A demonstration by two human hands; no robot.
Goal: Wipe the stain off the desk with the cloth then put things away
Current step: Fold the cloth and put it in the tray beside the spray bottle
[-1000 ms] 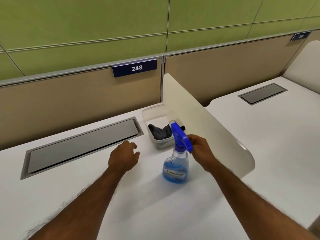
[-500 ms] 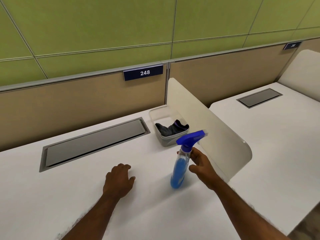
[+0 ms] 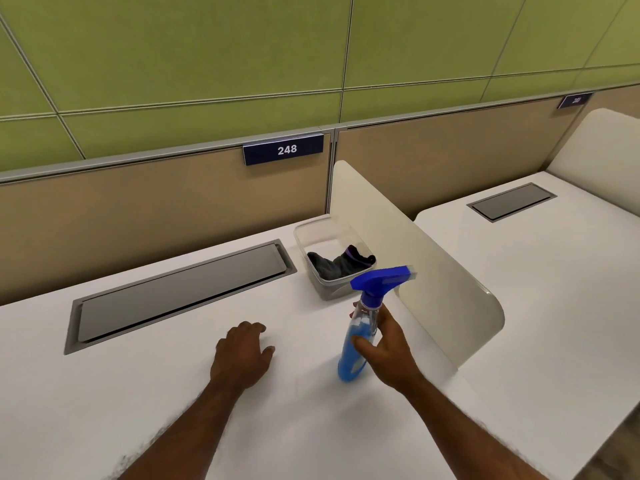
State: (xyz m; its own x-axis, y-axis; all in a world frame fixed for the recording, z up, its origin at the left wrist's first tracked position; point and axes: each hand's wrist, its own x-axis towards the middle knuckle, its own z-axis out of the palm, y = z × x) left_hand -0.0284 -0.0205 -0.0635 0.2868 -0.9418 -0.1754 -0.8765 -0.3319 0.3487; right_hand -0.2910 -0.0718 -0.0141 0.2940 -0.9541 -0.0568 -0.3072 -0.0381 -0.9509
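A clear spray bottle (image 3: 356,348) with blue liquid and a blue trigger head stands upright on the white desk (image 3: 173,393). My right hand (image 3: 388,351) wraps around the bottle's body from the right, thumb in front. My left hand (image 3: 242,355) rests palm down on the desk to the bottle's left, holding nothing. Behind the bottle a clear plastic container (image 3: 311,233) holds a dark grey cloth (image 3: 337,265). No stain is visible on the desk.
A white divider panel (image 3: 433,271) rises just right of the bottle and container. A grey cable flap (image 3: 180,292) is set into the desk at the back left. A tan partition with plate 248 (image 3: 284,149) closes the far side. A neighbouring desk (image 3: 554,289) lies to the right.
My right hand has slid from the trigger head down to the bottle's body, and the nozzle now points right. My left hand has drawn back toward me. The camera view shifted.
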